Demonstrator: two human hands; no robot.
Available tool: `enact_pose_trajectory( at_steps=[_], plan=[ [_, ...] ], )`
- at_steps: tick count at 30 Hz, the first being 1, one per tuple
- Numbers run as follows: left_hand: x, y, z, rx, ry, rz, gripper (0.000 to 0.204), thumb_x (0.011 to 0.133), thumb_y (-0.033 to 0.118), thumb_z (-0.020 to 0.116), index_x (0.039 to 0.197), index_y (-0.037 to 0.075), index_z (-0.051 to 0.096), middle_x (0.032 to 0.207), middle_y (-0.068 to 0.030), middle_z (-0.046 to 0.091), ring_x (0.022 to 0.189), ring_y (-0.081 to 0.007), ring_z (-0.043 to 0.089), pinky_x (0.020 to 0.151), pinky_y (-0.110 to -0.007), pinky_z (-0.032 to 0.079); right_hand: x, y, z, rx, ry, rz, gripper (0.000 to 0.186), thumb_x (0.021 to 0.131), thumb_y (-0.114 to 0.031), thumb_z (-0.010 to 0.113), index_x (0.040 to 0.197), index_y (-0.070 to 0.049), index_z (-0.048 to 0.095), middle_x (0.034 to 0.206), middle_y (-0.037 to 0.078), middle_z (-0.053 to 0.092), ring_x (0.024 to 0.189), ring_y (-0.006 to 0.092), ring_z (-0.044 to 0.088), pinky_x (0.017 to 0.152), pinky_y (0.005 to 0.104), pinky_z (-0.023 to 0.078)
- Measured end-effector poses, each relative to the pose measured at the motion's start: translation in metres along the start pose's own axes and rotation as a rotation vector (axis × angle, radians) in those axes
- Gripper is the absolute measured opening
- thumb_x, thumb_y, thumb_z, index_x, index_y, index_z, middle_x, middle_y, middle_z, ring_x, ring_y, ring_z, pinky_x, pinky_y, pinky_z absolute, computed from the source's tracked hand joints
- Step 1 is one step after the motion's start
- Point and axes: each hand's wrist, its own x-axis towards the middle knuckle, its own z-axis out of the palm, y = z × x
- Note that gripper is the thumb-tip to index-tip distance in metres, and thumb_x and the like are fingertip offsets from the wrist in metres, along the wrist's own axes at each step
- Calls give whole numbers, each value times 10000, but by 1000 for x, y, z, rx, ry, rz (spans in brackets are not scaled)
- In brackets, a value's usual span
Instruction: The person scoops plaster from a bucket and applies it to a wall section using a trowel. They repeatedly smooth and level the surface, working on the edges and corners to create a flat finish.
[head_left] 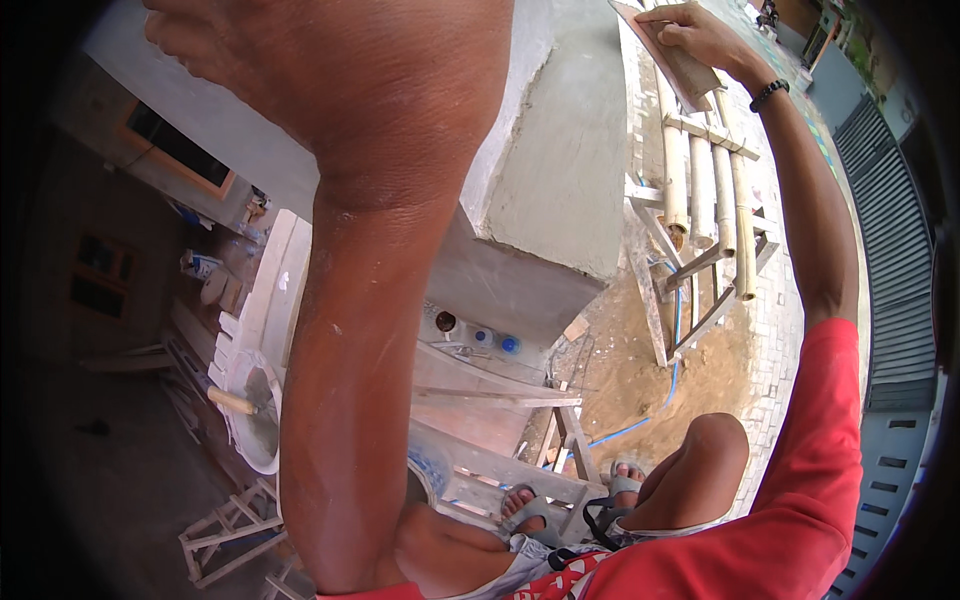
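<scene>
My left hand [235, 50] is raised very close at the upper left, its fingers curled and partly cut off by the top edge; what they hold, if anything, is out of sight. It is in front of a pale plastered beam [180, 105]. At the top right, my right hand [690, 38] grips a flat brown rectangular tool [700, 85], like a float, beside the edge of a grey rendered column [560, 150]. A white bucket [270, 440] of grey mix with a handled tool [232, 402] sticking out stands low at the left.
Below are rough wooden staging [500, 398], my sandalled feet and several bottles [510, 344]. Bamboo poles [725, 200] on a timber trestle stand at the right, over sand with a blue hose [640, 425]. A grey gate [895, 260] runs along the far right.
</scene>
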Motion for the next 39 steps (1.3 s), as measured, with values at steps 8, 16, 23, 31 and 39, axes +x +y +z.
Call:
enact_pose_trajectory(
  at_steps=[8, 16, 23, 31, 39],
  plan=[
    [-2, 6, -1, 6, -10, -24, 829, 687, -55, 656, 1469, -42, 380, 1365, -257, 509, 1307, -420, 491, 1152, -482, 361, 61, -34, 5, -288, -336, -103, 485, 813, -209, 553, 1252, -146, 748, 1305, 157, 683, 1028, 262, 718, 862, 361, 626],
    [0, 5, 3, -5, -2, -33, 833, 685, -54, 655, 1472, -40, 380, 1371, -255, 508, 1313, -419, 488, 1156, -483, 358, -18, -89, -43, 49, -269, -39, 501, 715, -172, 583, 1167, -117, 791, 1249, 165, 712, 1058, 312, 703, 983, 411, 560],
    [-2, 6, 3, 0, -2, -38, 837, 684, -52, 654, 1474, -38, 379, 1376, -253, 506, 1318, -419, 486, 1159, -484, 356, 2, -44, -58, 162, -169, 51, 195, 864, -78, 572, 965, -30, 731, 860, 94, 686, 721, 190, 664, 630, 345, 541],
    [-2, 5, 2, 14, -3, -29, 841, 682, -51, 652, 1477, -35, 379, 1383, -251, 505, 1323, -418, 483, 1163, -484, 353, 39, -11, -7, -173, -190, -56, 334, 789, -109, 580, 1068, -78, 761, 1068, 126, 696, 891, 243, 686, 812, 367, 547],
    [-1, 5, -2, 18, -8, -20, 845, 681, -49, 651, 1480, -32, 378, 1389, -249, 503, 1329, -418, 480, 1166, -485, 350, 48, -53, -3, -327, -243, -39, 500, 713, -141, 588, 1170, -126, 791, 1276, 158, 706, 1061, 297, 707, 994, 389, 554]
  ],
)
